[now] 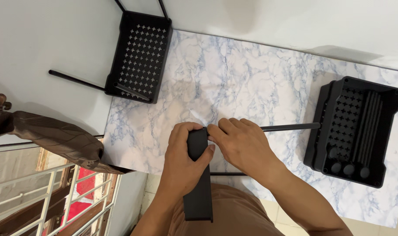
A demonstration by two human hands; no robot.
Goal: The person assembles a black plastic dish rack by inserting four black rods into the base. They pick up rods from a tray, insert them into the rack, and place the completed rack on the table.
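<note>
1. While the left hand [181, 150] wraps the upper end of a long black plastic panel [199, 183], thumb across its face and fingers curled behind, the panel's long axis runs from the table edge straight back toward the person's lap, its far end just reaching the marble-patterned table [234, 74].
2. The right hand [242, 144] is pinched at the panel's top end, fingertips meeting it there; a thin black rod [290, 127] emerges from under this hand and runs rightward, crosswise to the panel. Whether the fingers grip the rod itself cannot be told.
3. Both hands meet at the same end, so neither is clearly nearer.
4. The rod's far end reaches a black perforated tray [356, 131] at the right, matte moulded plastic with star-shaped cut-outs, holding further rods and round caps.
5. A second perforated tray [140, 54] sits at the table's far left corner, well apart, with rods fitted to it.
6. The tabletop looks smooth and glossy, veined blue on white.
</note>
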